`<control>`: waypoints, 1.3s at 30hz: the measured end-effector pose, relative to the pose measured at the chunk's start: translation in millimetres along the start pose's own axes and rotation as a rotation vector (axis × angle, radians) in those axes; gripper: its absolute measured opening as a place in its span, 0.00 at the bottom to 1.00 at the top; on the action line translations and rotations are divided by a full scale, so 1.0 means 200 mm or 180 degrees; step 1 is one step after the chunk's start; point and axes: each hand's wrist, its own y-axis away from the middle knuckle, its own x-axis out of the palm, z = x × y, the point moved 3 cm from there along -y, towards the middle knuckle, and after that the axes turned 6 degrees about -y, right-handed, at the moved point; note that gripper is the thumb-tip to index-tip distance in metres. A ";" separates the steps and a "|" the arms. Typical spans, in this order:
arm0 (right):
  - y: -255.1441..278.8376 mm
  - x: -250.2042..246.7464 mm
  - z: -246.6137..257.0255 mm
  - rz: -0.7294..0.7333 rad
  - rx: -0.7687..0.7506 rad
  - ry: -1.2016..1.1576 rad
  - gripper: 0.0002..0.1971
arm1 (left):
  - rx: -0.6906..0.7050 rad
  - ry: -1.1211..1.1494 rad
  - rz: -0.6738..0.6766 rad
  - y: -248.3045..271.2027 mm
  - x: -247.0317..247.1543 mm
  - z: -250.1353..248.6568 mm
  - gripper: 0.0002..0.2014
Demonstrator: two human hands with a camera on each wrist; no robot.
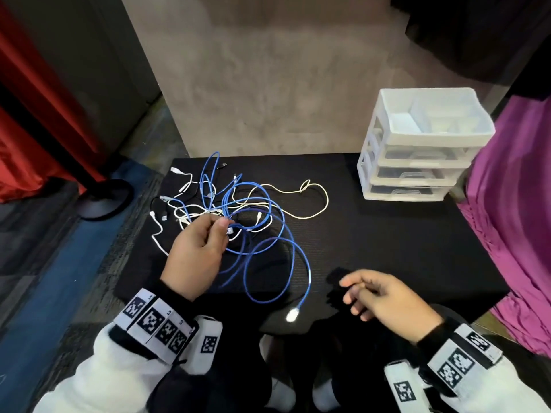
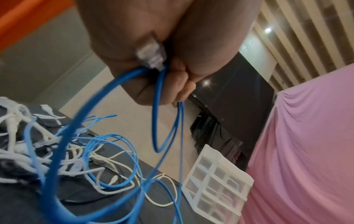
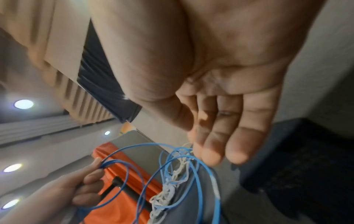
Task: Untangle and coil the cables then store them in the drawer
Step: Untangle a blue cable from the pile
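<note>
Several blue cable [image 1: 269, 248] loops tangled with white cables [image 1: 185, 204]

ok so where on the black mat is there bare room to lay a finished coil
Bare mat lies between the cable tangle, the drawer unit and the right hand. The mat's left half is crowded with blue and white cables, where the left hand grips the blue cable.

You see a smooth, rubbery blue cable [image 1: 269, 248] on a matt, finely textured black mat [image 1: 387, 234], beside a translucent white plastic drawer unit [image 1: 417, 162] and pink cloth [image 1: 512, 219].
</note>
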 end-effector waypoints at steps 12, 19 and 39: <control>0.02 0.20 0.50 0.0160 -0.1605 0.0423 0.11 | 0.0475 0.0460 0.1075 0.10 0.14 -0.33 0.16; 0.00 -0.23 0.58 -0.1193 -0.1764 -0.0042 0.13 | -0.0298 0.1060 0.1117 0.09 0.06 -0.24 0.15; 0.02 0.30 0.29 0.0729 -0.0537 -0.0644 0.18 | -0.1083 0.2250 0.0379 0.17 0.24 -0.24 0.13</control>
